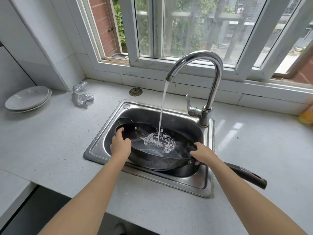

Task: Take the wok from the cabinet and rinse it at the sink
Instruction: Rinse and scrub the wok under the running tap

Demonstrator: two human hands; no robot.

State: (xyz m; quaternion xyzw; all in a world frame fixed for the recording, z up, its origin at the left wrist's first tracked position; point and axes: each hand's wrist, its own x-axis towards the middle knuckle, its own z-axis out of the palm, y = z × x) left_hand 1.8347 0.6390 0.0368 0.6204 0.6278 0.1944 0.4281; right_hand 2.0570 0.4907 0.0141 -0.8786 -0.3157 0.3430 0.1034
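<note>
A black wok (149, 158) sits tilted in the steel sink (100, 146), its long dark handle reaching out over the counter to the right. Water runs from the chrome faucet (211, 78) into the wok's bowl and splashes at its middle. My left hand (120, 144) grips the wok's left rim, fingers curled over the edge. At the right side, my right hand (202, 154) grips the rim where the handle joins, thumb below the edge.
Two stacked white plates (28, 97) lie at the counter's far left. A silvery scrubbing cloth (81, 95) and a round drain cover (135, 91) lie behind the sink. A yellow bottle (307, 114) stands at the right edge. A window runs along the back wall.
</note>
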